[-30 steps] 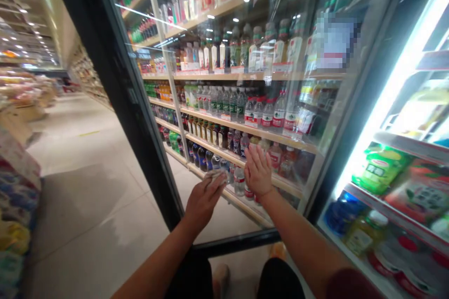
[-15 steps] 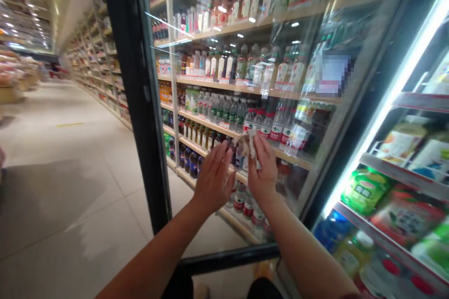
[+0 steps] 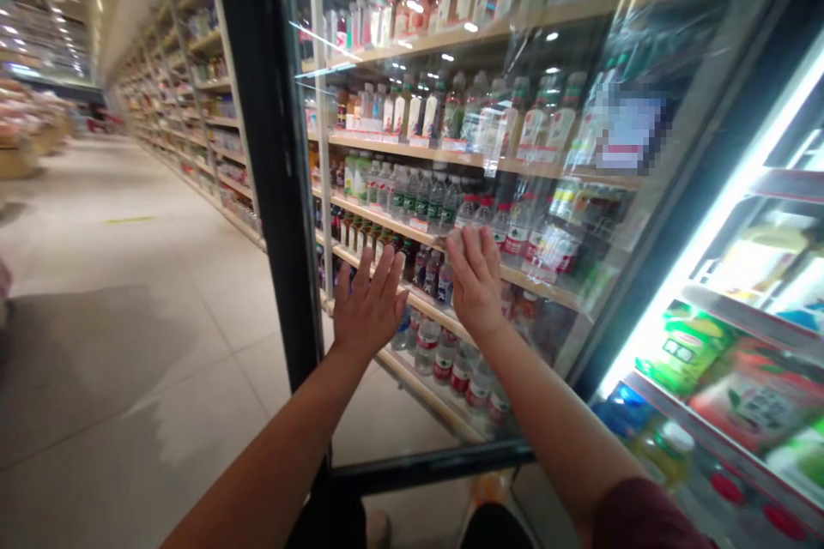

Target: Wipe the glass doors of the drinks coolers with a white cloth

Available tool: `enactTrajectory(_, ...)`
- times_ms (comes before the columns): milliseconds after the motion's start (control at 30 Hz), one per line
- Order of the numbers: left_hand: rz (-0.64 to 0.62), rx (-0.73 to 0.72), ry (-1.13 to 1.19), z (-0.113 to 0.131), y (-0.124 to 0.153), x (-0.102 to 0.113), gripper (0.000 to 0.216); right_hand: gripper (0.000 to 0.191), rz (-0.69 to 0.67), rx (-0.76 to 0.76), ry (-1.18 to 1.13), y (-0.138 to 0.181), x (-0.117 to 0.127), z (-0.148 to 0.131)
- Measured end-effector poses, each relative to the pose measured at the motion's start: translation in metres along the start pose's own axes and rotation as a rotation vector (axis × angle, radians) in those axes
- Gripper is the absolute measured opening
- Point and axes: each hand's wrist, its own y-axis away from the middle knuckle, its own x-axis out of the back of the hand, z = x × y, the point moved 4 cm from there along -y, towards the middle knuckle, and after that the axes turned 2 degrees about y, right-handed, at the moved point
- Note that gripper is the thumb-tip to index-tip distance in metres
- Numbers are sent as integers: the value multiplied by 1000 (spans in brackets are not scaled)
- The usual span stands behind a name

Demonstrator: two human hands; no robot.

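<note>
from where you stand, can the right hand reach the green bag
Probably yes: the right hand is this side of the glass door, and nothing visible blocks the green bag.

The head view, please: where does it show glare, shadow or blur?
Head view, centre: bright reflections spot and streak the glass door; head view, right: the light strip glares white and the green package looks blurred; head view, left: a soft dark shadow lies on the floor.
</note>
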Motion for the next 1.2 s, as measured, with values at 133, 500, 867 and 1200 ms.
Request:
enactTrajectory(133, -13, 11, 11, -1, 1, -1, 76, 58, -49, 102, -73, 25, -6, -24)
enactTrajectory(500, 23, -1, 24, -1, 1, 1, 70, 56, 69, -79, -161, -19, -1, -2)
enactTrajectory(867, 65, -34, 0, 0, 0, 2, 70, 59, 144, -148, -134, -27, 8, 22)
enactTrajectory(1200, 66, -37, -6, -4, 4, -2, 70, 61, -59, 61, -204, -10, 1, 5)
